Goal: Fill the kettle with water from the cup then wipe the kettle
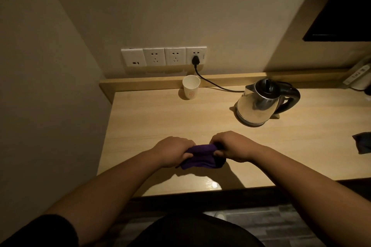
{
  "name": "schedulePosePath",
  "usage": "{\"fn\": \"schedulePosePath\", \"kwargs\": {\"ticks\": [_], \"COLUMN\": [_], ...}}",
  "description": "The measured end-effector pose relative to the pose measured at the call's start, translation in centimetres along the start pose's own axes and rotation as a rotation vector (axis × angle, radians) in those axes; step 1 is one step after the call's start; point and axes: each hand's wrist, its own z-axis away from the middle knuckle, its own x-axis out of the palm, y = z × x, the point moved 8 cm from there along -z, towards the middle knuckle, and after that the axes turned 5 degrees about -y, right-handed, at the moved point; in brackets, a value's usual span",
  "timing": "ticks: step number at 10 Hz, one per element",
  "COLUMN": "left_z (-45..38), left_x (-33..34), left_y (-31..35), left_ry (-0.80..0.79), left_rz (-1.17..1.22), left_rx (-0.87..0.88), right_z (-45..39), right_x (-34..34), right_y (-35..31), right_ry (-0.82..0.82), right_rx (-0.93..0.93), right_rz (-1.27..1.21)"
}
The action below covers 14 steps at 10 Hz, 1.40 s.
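A purple cloth (pixel 200 157) is bunched near the desk's front edge, held at both ends. My left hand (pixel 172 151) grips its left end and my right hand (pixel 232 146) grips its right end. The steel kettle (pixel 259 104) with a black lid and handle stands on its base at the back right, lid closed, well beyond my right hand. A white paper cup (pixel 191 89) stands upright at the back of the desk, against the ledge, left of the kettle.
The wooden desk (pixel 160 122) meets a wall on the left. A row of wall sockets (pixel 163 56) sits above the ledge, with the kettle's black cord (pixel 212 84) plugged in. A dark object (pixel 363 143) lies at the right edge; a power strip (pixel 359 74) is far right.
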Motion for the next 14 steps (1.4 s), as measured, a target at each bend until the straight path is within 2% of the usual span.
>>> {"fn": "schedulePosePath", "kwargs": {"ticks": [2, 3, 4, 5, 6, 8, 10, 11, 12, 13, 14], "left_z": [-3.3, -4.1, -3.6, -2.2, -1.0, 0.2, 0.0, 0.1, 0.5, 0.9, 0.8], "left_x": [1.2, 2.9, 7.0, 11.0, 12.7, 13.8, 13.2, 11.6, 9.1, 6.4, 6.2], "left_y": [-0.6, -0.2, 0.5, -0.1, -0.7, -0.2, -0.1, 0.1, 0.5, 1.2, 1.6], "left_ry": [0.220, 0.220, 0.143, 0.028, -0.111, -0.150, -0.170, -0.156, -0.058, 0.011, -0.132], "left_rz": [-0.350, -0.409, -0.444, -0.388, -0.329, -0.308, -0.292, -0.272, -0.188, 0.057, 0.225], "left_rx": [-0.107, -0.111, -0.069, -0.110, -0.160, -0.207, -0.241, -0.248, -0.240, -0.260, -0.258], "right_z": [-2.0, -2.5, -1.7, -1.2, -0.4, 1.8, 1.9, 1.6, 1.1, 0.6, 0.4], "right_x": [0.6, 2.5, 5.5, 10.3, 12.2, 14.7, 13.5, 11.3, 8.5, 6.5, 5.5], "right_y": [3.2, 3.5, 3.2, 3.3, 4.5, 5.5, 4.5, 3.6, 2.4, 1.0, 0.2], "right_ry": [0.248, 0.262, 0.209, 0.107, 0.026, -0.171, -0.301, -0.293, -0.163, -0.150, -0.278], "right_rx": [-0.014, -0.035, -0.006, -0.115, -0.102, -0.010, 0.030, 0.018, -0.009, -0.020, 0.016], "right_rz": [0.204, 0.333, 0.267, 0.272, 0.340, 0.512, 0.500, 0.377, 0.218, 0.075, -0.007]}}
